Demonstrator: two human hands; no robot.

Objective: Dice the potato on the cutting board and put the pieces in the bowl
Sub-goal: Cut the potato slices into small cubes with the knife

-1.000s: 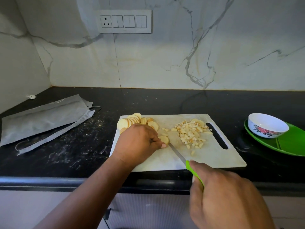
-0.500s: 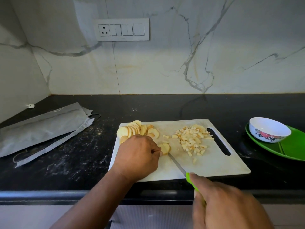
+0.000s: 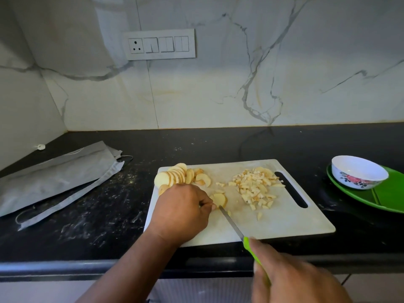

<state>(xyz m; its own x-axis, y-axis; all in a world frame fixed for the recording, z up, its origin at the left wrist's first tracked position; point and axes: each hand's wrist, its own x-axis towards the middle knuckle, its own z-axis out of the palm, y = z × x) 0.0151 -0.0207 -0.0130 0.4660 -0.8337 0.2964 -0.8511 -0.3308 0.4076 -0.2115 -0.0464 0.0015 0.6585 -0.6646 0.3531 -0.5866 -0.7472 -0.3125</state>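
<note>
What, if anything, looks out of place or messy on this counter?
Pale specks and smears are scattered over the black counter left of the cutting board, beside a crumpled grey bag. A few diced pieces lie apart from the main pile. The bowl looks empty.

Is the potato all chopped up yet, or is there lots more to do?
Partly done. A pile of diced pieces already sits on the cutting board. Right now the left hand steadies a slice while the right hand works the knife. A row of slices is uncut, and the bowl looks empty.
</note>
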